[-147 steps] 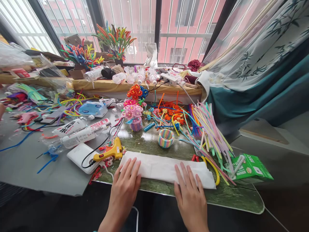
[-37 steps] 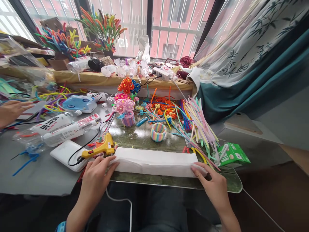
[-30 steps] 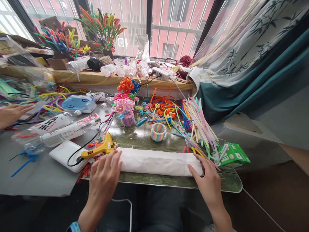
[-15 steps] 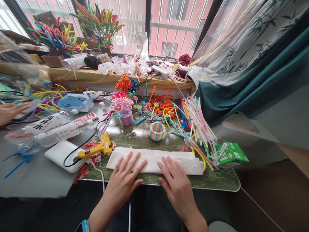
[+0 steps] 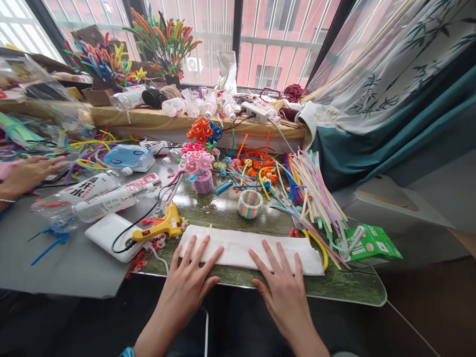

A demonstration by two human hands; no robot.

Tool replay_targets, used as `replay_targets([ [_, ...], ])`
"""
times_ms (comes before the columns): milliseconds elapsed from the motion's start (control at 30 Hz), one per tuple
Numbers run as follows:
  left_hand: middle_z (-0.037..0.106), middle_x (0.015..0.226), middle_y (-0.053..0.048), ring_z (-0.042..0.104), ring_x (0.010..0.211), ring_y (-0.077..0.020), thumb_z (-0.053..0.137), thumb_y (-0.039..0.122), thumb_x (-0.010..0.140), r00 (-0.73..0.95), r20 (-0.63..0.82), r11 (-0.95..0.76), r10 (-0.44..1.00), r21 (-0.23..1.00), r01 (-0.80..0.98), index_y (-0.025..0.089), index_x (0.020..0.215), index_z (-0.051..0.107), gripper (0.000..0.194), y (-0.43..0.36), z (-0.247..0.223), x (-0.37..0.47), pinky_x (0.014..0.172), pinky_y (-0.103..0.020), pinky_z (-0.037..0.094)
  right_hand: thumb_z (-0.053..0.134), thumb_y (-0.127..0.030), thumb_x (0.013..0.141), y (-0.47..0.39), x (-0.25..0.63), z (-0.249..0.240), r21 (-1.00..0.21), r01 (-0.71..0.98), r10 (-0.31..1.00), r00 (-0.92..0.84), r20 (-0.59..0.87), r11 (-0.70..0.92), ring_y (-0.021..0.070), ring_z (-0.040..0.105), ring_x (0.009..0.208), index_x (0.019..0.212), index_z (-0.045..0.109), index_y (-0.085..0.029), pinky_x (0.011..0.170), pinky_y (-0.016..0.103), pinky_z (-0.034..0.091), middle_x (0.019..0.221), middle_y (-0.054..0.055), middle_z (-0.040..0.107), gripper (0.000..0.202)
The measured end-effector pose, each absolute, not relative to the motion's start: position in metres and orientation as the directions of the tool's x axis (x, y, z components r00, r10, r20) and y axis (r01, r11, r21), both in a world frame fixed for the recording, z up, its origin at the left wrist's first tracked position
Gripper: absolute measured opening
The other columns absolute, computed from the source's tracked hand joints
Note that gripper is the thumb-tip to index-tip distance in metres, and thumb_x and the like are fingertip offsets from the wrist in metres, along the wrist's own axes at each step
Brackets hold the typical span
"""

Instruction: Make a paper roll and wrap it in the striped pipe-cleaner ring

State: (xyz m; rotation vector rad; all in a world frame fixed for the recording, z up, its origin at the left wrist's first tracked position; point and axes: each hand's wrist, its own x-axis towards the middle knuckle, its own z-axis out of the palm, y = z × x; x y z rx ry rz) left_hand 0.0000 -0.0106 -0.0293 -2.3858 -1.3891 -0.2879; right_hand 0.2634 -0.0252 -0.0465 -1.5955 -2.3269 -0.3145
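A folded white cloth [image 5: 238, 248], long and flat, lies along the table's front edge. My left hand [image 5: 191, 277] rests with spread fingers on its left half, palm down. On the right half lie the fingertips of my right hand [image 5: 282, 282], also spread and flat. Neither hand grips anything. Just left of the cloth is a yellow hot glue gun [image 5: 163, 225]. Behind the cloth stands a small pastel-striped ring-shaped pot [image 5: 250, 204]. Farther back, a striped pot [image 5: 203, 183] holds pink pipe-cleaner flowers [image 5: 197, 161].
Loose pipe cleaners [image 5: 312, 183] and a green packet [image 5: 375, 243] lie at the right. On the left are a white power bank [image 5: 113, 238], plastic bottles [image 5: 111, 203], a blue tissue pack [image 5: 128, 157] and another person's hand [image 5: 35, 173]. A power strip [image 5: 255, 113] sits on the sill.
The view has shifted, so the scene sits farther right. My right hand's fingers have spread wider on the cloth. The other person's hand has come farther into view.
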Motion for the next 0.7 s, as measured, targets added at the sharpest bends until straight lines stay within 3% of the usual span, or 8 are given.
replay_targets([
  [167, 0.048, 0.152, -0.007, 0.047, 0.135, -0.0381, 0.055, 0.045, 0.093, 0.494, 0.341, -0.46, 0.8, -0.182, 0.869, 0.037, 0.15, 0.039, 0.06, -0.01, -0.025, -0.001, 0.105, -0.049, 0.033, 0.043, -0.055, 0.098, -0.025, 0.276, -0.056, 0.051, 0.935, 0.844, -0.339, 0.417, 0.35, 0.0449, 0.043, 0.136, 0.155, 0.031, -0.035, 0.099, 0.074, 0.035, 0.156, 0.009, 0.042, 0.062],
  [300, 0.048, 0.152, -0.006, 0.047, 0.136, -0.0358, 0.055, 0.045, 0.093, 0.474, 0.328, -0.458, 0.817, -0.13, 0.879, 0.04, 0.148, 0.041, 0.057, -0.011, -0.027, 0.001, 0.108, -0.047, 0.032, 0.043, -0.054, 0.098, -0.024, 0.255, -0.046, 0.011, 0.937, 0.852, -0.322, 0.412, 0.348, 0.0447, 0.036, 0.141, 0.156, 0.028, -0.031, 0.103, 0.073, 0.034, 0.158, 0.01, 0.036, 0.064],
  [433, 0.054, 0.148, -0.005, 0.049, 0.134, -0.031, 0.05, 0.045, 0.096, 0.484, 0.34, -0.477, 0.807, -0.108, 0.872, 0.037, 0.144, 0.048, 0.049, -0.008, -0.021, -0.002, 0.106, -0.042, 0.036, 0.043, -0.055, 0.098, -0.019, 0.223, -0.035, -0.042, 0.874, 0.82, -0.436, 0.37, 0.484, 0.0405, 0.039, 0.141, 0.156, 0.024, -0.039, 0.103, 0.068, 0.039, 0.16, 0.005, 0.033, 0.063],
  [500, 0.061, 0.14, -0.006, 0.055, 0.127, -0.0272, 0.044, 0.037, 0.1, 0.459, 0.383, -0.46, 0.802, -0.094, 0.883, 0.031, 0.14, 0.053, 0.042, -0.003, -0.009, -0.008, 0.102, -0.04, 0.038, 0.043, -0.057, 0.098, -0.016, 0.216, -0.035, -0.054, 0.868, 0.823, -0.445, 0.354, 0.493, 0.0404, 0.042, 0.14, 0.154, 0.027, -0.041, 0.102, 0.068, 0.04, 0.159, 0.004, 0.035, 0.061],
  [567, 0.068, 0.127, -0.009, 0.061, 0.115, -0.0268, 0.041, 0.026, 0.1, 0.35, 0.433, -0.332, 0.83, -0.119, 0.936, 0.023, 0.133, 0.06, 0.038, 0.005, 0.006, -0.018, 0.095, -0.041, 0.04, 0.043, -0.057, 0.098, -0.015, 0.214, -0.037, -0.054, 0.871, 0.828, -0.443, 0.343, 0.488, 0.041, 0.042, 0.14, 0.153, 0.03, -0.042, 0.102, 0.068, 0.039, 0.158, 0.004, 0.036, 0.058],
  [700, 0.069, 0.104, -0.018, 0.061, 0.095, -0.036, 0.041, 0.026, 0.096, 0.163, 0.407, -0.028, 0.899, -0.316, 0.948, 0.011, 0.109, 0.069, 0.034, 0.023, 0.031, -0.041, 0.078, -0.048, 0.043, 0.044, -0.056, 0.098, -0.016, 0.215, -0.042, -0.077, 0.878, 0.84, -0.421, 0.342, 0.472, 0.0407, 0.04, 0.141, 0.151, 0.033, -0.043, 0.103, 0.069, 0.037, 0.159, 0.003, 0.035, 0.056],
])
